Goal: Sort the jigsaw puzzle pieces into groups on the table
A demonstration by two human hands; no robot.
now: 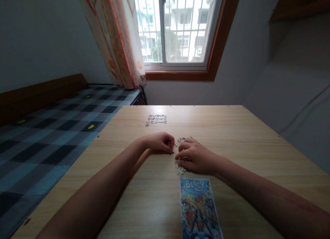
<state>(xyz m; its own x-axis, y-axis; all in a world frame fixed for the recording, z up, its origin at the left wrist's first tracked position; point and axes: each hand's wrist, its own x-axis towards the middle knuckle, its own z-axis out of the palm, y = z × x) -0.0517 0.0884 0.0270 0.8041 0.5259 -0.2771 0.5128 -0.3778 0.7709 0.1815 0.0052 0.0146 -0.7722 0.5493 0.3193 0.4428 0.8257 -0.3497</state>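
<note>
A small heap of loose jigsaw pieces (180,141) lies in the middle of the light wooden table (232,136). My left hand (160,142) rests on the table just left of the heap, its fingers curled into a pinch on a small dark piece at the fingertips. My right hand (197,156) lies over the heap's right side with fingers bent onto the pieces; what they grip is hidden. A joined patch of puzzle pieces (156,119) sits farther back on the table.
A colourful picture card (199,209) with cartoon art lies near the table's front edge. A bed with a blue and black checked cover (51,136) runs along the left. A window (177,26) and a curtain (118,40) stand behind.
</note>
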